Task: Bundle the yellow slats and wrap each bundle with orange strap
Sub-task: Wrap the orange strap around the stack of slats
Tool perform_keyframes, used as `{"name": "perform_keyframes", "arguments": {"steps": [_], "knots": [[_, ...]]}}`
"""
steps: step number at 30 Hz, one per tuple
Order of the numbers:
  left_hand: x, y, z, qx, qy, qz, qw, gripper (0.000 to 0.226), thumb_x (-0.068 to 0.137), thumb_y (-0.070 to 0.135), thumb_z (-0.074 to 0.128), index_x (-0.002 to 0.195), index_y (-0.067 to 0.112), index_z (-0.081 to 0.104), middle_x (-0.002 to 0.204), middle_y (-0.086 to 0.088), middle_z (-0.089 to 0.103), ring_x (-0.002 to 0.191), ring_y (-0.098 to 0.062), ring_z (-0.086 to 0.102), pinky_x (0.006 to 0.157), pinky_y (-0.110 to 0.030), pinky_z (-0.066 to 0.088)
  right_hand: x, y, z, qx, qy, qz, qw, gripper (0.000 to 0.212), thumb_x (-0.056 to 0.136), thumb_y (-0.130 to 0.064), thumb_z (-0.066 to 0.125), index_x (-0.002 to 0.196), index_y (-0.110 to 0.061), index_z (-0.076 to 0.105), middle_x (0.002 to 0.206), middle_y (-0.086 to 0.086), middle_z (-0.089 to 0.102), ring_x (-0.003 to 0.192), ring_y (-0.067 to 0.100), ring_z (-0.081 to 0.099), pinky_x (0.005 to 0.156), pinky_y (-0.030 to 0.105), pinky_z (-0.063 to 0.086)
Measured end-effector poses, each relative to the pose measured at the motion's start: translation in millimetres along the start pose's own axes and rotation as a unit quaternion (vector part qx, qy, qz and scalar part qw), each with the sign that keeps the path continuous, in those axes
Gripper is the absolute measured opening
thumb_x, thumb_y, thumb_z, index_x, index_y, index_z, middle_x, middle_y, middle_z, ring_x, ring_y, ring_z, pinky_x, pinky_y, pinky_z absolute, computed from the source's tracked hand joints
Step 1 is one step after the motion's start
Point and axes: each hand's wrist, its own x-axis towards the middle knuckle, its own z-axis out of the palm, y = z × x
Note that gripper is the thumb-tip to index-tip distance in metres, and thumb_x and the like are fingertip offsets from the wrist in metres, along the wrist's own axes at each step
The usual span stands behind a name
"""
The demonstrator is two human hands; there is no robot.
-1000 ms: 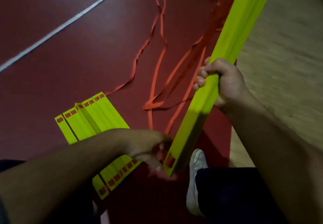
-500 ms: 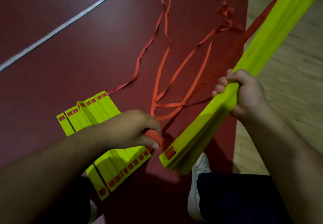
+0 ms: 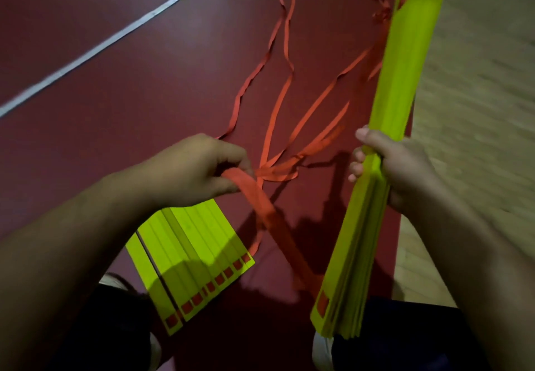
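Note:
My right hand [image 3: 396,170] grips a thick bundle of yellow slats [image 3: 405,86] around its middle, held off the floor with its near end low by my right knee and its far end reaching the top of the view. My left hand [image 3: 191,170] pinches an orange strap [image 3: 266,211] that runs taut down to the bundle's near end. A second group of yellow slats [image 3: 197,252] lies fanned flat on the red floor under my left forearm, each with a small red square at its end.
Loose orange straps [image 3: 289,101] trail in loops over the red floor [image 3: 130,86]. A white line [image 3: 95,49] crosses it at the left. Pale wooden flooring [image 3: 477,81] begins at the right. My shoes [image 3: 321,353] and dark trouser legs sit at the bottom.
My right hand has swung the bundle more upright and nearer. My left hand has risen from the bundle's near end, pulling the orange strap up and to the left.

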Motion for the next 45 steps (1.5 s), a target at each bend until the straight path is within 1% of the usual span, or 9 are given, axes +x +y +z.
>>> {"name": "perform_keyframes", "arguments": {"steps": [7,10,18,24,33,37,40,42,45], "knots": [[7,4,-15,-0.05,-0.045,-0.112,0.991,0.007,0.067,0.033,0.059,0.061,0.029,0.06,0.051,0.008,0.048,0.046,-0.005,0.041,0.047,-0.019,0.033,-19,23,47,-0.112,-0.086,0.026,0.99,0.062,0.057,-0.035,0.087,0.106,-0.019,0.052,0.068,0.007,0.055,0.052,0.024,0.053,0.058,0.042,0.05],[9,3,-16,-0.033,-0.031,-0.143,0.989,0.009,0.066,0.04,0.06,0.062,0.033,0.06,0.051,0.005,0.048,0.046,-0.007,0.042,0.047,-0.021,0.033,-34,30,67,-0.139,-0.112,0.026,0.984,0.07,0.048,-0.037,0.094,0.103,-0.022,0.053,0.061,0.003,0.058,0.046,0.02,0.055,0.046,0.031,0.05],[19,3,-26,0.003,0.125,-0.198,0.972,0.026,0.074,0.041,0.074,0.079,0.025,0.054,0.074,0.006,0.059,0.068,-0.012,0.055,0.061,-0.03,0.04,-47,41,88,-0.306,-0.152,-0.026,0.939,0.072,0.05,-0.031,0.092,0.112,-0.023,0.055,0.082,-0.002,0.073,0.068,0.003,0.067,0.058,0.017,0.051],[17,2,-29,0.01,0.166,-0.194,0.967,0.033,0.069,0.047,0.076,0.082,0.025,0.054,0.071,0.004,0.057,0.062,-0.009,0.05,0.061,-0.033,0.038,-38,46,83,-0.335,-0.142,-0.058,0.93,0.033,0.071,0.003,0.073,0.094,-0.017,0.06,0.058,-0.009,0.064,0.048,0.005,0.055,0.049,0.019,0.045],[15,-16,-28,-0.058,0.147,-0.169,0.973,0.027,0.075,0.046,0.077,0.085,0.031,0.057,0.074,0.003,0.059,0.06,-0.007,0.047,0.059,-0.028,0.038,-32,46,78,-0.27,-0.162,-0.056,0.948,0.03,0.061,-0.013,0.065,0.087,-0.027,0.057,0.058,0.017,0.06,0.053,0.027,0.059,0.056,0.048,0.05],[13,-38,-28,-0.131,0.096,-0.207,0.965,0.034,0.083,0.008,0.07,0.11,0.026,0.061,0.099,0.001,0.064,0.087,-0.013,0.059,0.077,-0.023,0.047,-27,30,67,-0.362,-0.175,-0.089,0.911,0.038,0.058,-0.018,0.067,0.087,-0.041,0.058,0.06,0.01,0.059,0.05,0.023,0.058,0.052,0.046,0.05],[16,-48,-24,-0.096,0.18,-0.286,0.936,0.071,0.086,0.017,0.073,0.148,0.017,0.038,0.131,-0.003,0.055,0.108,-0.021,0.061,0.092,-0.032,0.05,-29,23,64,-0.424,-0.21,-0.106,0.874,0.047,0.058,-0.021,0.067,0.097,-0.046,0.057,0.062,-0.003,0.061,0.052,0.014,0.058,0.053,0.039,0.049],[18,-53,-20,-0.179,0.247,-0.264,0.915,0.082,0.083,0.026,0.079,0.151,0.024,0.033,0.134,-0.001,0.053,0.105,-0.021,0.064,0.089,-0.037,0.054,-33,22,64,-0.413,-0.237,-0.093,0.874,0.051,0.06,-0.018,0.067,0.1,-0.049,0.057,0.063,-0.002,0.061,0.053,0.017,0.059,0.052,0.038,0.05],[20,-58,-11,-0.336,0.294,-0.187,0.875,0.039,0.092,0.018,0.069,0.129,0.007,0.058,0.123,-0.013,0.067,0.1,-0.016,0.064,0.089,-0.036,0.053,-39,18,66,-0.367,-0.266,-0.067,0.889,0.046,0.06,-0.016,0.068,0.092,-0.048,0.06,0.061,0.002,0.061,0.053,0.023,0.059,0.051,0.039,0.049]]}}
